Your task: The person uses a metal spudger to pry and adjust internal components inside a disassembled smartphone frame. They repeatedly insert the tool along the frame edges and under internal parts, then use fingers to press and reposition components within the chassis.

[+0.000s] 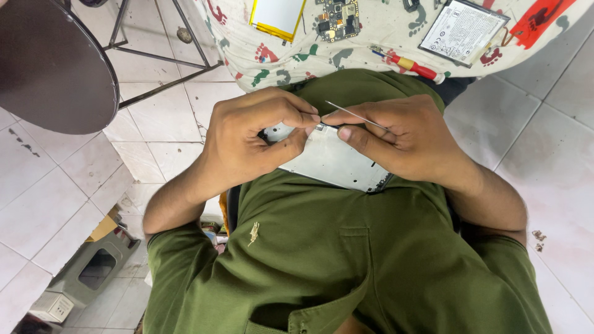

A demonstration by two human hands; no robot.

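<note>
I'm mid-teardown, my left hand (247, 139) pinching the silver phone frame (331, 162) at centre, my right hand (402, 139) clamped on fine tweezers (356, 115) at its twelve-o'clock edge; the next lift probably needs a steady, gentle touch.

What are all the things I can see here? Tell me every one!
phone frame: 1, silver, held in both hands over the lap
tweezers: 1, thin metal, in the right hand, tip at the frame's top edge
cloth: 1, white with coloured footprints, top
screwdriver: 1, red and yellow, on the cloth
circuit board: 1, dark, on the cloth
battery: 1, white, on the cloth, right
flat panel: 1, white with yellow edge, on the cloth
stool: 1, dark round top, upper left
shirt: 1, green
left hand: 1, pinching the frame
right hand: 1, holding tweezers
</note>
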